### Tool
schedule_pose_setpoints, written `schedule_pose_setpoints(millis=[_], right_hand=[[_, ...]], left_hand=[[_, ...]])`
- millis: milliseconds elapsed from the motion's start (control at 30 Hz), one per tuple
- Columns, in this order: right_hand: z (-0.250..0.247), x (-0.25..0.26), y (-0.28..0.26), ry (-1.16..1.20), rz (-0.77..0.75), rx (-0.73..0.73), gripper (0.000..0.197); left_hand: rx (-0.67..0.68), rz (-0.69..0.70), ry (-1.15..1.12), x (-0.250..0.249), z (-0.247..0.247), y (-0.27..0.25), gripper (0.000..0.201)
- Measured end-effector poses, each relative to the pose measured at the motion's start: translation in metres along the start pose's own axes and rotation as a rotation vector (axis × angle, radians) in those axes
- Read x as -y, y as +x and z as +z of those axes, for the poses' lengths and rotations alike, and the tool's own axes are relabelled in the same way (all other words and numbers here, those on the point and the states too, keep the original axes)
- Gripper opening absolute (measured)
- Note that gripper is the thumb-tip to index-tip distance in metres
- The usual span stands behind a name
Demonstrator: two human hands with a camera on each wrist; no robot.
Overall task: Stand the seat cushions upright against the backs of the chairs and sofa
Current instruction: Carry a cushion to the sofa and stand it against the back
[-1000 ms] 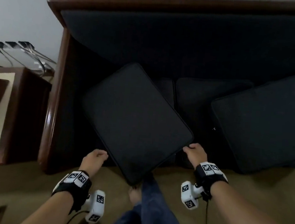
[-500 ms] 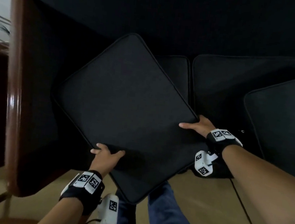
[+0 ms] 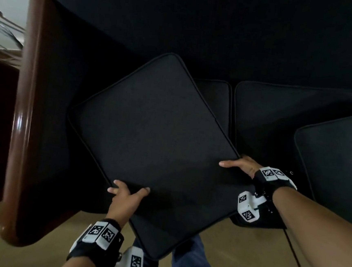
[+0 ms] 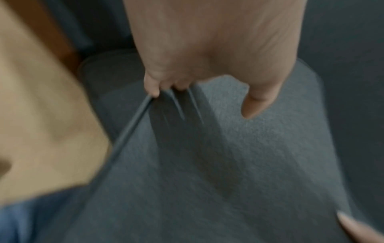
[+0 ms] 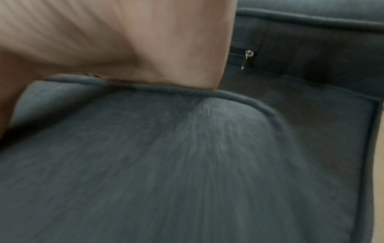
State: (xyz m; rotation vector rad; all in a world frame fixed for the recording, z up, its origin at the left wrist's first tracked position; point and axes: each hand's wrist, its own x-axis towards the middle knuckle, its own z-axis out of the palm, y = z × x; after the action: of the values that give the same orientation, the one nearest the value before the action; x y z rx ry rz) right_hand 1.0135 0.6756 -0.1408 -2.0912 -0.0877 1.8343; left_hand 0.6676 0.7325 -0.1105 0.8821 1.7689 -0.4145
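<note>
The seat cushion [image 3: 153, 144], dark with a piped edge, is in both my hands, held tilted and turned cornerwise above the left end of the sofa [image 3: 201, 29], with its lowest corner hanging out past the seat front over my jeans [image 3: 193, 260]. My left hand [image 3: 125, 199] grips its lower left edge, thumb lying on the top face and fingers [image 3: 114, 188] wrapped round the piping; the left wrist view shows the fabric [image 4: 239, 156] bunched into creases where those fingers [image 4: 152, 85] pinch it. My right hand [image 3: 241, 166] holds the right corner, thumb flat on the face and the other fingers out of sight behind the cushion, so I cannot tell how they curl; the right wrist view shows the palm [image 5: 145, 49] pressed down on the piped rim [image 5: 239, 97].

Behind the held cushion, two more cushions lie flat on the seat, one partly hidden [image 3: 214, 100] and one in full view [image 3: 289, 122]. A further cushion [image 3: 338, 160] sits tilted at the right. A zip pull [image 5: 247, 57] shows on the side of a neighbouring cushion in the right wrist view. The sofa's wooden arm [image 3: 23, 120] runs down the left, and tan floor [image 3: 245, 256] lies under my legs.
</note>
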Motion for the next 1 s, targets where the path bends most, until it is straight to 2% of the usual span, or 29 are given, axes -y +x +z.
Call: schedule_pose_setpoints(millis=[67, 100, 133, 200, 267, 333, 433, 533, 633, 800, 866, 900, 1000], right_hand=[[0.004, 0.004, -0.016, 0.012, 0.016, 0.037, 0.069], [0.006, 0.002, -0.023, 0.028, 0.008, 0.049, 0.062], [0.009, 0.000, -0.030, 0.046, -0.009, 0.051, 0.067], [0.016, -0.012, -0.038, 0.093, -0.073, 0.028, 0.093], [0.021, -0.026, -0.046, 0.161, -0.137, -0.018, 0.103], [0.026, -0.033, -0.056, 0.194, -0.182, -0.037, 0.095], [0.031, -0.035, -0.068, 0.289, -0.225, -0.026, 0.064], [0.032, -0.037, -0.070, 0.333, -0.257, -0.006, 0.076], [0.030, -0.039, -0.074, 0.364, -0.251, -0.012, 0.054], [0.020, -0.052, -0.077, 0.408, -0.196, -0.041, 0.046], [0.017, -0.058, -0.076, 0.404, -0.172, -0.084, 0.021], [0.015, -0.060, -0.074, 0.399, -0.157, -0.100, 0.013], [0.008, -0.062, -0.067, 0.394, -0.066, -0.076, 0.015]], left_hand=[[-0.055, -0.007, -0.052, 0.004, 0.001, 0.007, 0.130], [-0.090, -0.017, -0.055, 0.007, 0.001, 0.011, 0.127], [-0.129, -0.022, -0.069, 0.009, -0.001, 0.017, 0.123], [-0.218, -0.022, -0.183, 0.016, -0.009, 0.026, 0.119], [-0.257, -0.008, -0.420, 0.026, -0.019, 0.037, 0.117], [-0.166, -0.034, -0.660, 0.041, -0.027, 0.046, 0.113], [0.125, -0.093, -0.867, 0.056, -0.036, 0.050, 0.086], [0.301, -0.128, -0.901, 0.057, -0.044, 0.045, 0.054], [0.350, -0.123, -0.875, 0.052, -0.053, 0.034, 0.035], [0.263, -0.089, -0.841, 0.035, -0.056, 0.021, 0.027], [0.248, -0.073, -0.823, 0.023, -0.057, 0.007, 0.025], [0.235, -0.054, -0.807, 0.018, -0.058, 0.001, 0.031], [0.169, 0.032, -0.776, 0.001, -0.066, -0.016, 0.071]])
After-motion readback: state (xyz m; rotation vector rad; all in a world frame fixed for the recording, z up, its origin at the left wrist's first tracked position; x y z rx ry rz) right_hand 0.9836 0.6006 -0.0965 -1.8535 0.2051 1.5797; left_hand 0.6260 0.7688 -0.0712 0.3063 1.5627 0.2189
